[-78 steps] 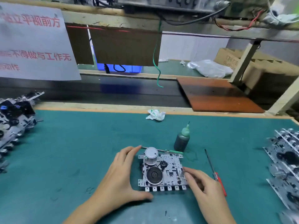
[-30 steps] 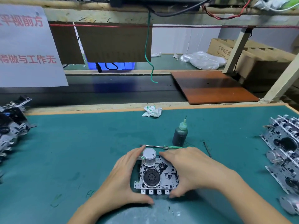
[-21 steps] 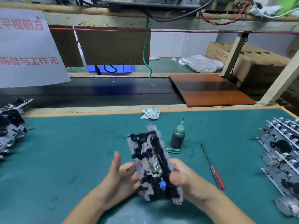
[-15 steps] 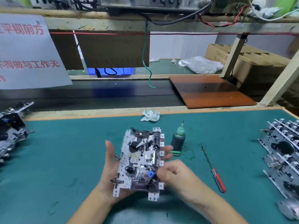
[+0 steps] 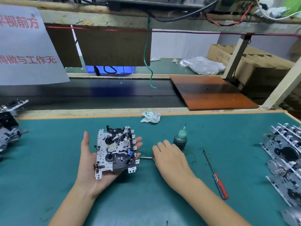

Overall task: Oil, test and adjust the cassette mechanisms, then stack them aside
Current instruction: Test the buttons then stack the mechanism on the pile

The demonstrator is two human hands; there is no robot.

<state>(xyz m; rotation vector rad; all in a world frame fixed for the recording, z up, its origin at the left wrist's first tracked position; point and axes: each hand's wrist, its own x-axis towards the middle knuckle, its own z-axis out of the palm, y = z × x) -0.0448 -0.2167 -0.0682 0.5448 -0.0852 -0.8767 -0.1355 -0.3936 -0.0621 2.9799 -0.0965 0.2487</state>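
A metal cassette mechanism [image 5: 115, 150] lies with its lever side up on my left hand [image 5: 91, 173], which carries it palm up with thumb and fingers straight, above the green mat [image 5: 48, 152]. My right hand [image 5: 169, 159] lies palm down over the handle of a small screwdriver, whose bare shaft [image 5: 145, 158] sticks out to the left on the mat. Its fingertips are hidden, so a grip cannot be judged. A dark oil bottle [image 5: 180, 141] with a green nozzle stands just beyond that hand.
A red-handled screwdriver [image 5: 219, 186] lies right of my right hand. Several mechanisms lean in a row at the right edge [image 5: 286, 157], with more piled at the left edge [image 5: 8, 126]. A crumpled wrapper [image 5: 150, 117] sits by the mat's far rim, a brown board [image 5: 210, 92] beyond.
Both hands lifted the mechanism off the mat and turned it over. It now rests on the left palm alone; the right hand let go and moved right onto the screwdriver.
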